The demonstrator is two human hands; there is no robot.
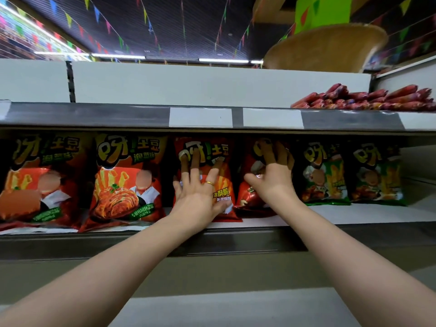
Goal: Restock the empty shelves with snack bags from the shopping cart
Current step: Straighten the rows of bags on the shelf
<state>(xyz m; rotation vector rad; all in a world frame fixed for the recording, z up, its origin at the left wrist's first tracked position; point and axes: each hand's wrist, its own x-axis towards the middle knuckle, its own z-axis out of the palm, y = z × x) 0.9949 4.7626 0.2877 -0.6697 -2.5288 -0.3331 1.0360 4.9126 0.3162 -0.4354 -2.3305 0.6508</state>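
Both hands press flat: left hand on a red snack bag, right hand on its neighbour.

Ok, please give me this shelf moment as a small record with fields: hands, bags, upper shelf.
left hand: flat, fingers spread on a red snack bag
right hand: fingers over the next red bag
row: two orange-red bags at left, two green bags at right
upper shelf: red sausages at right
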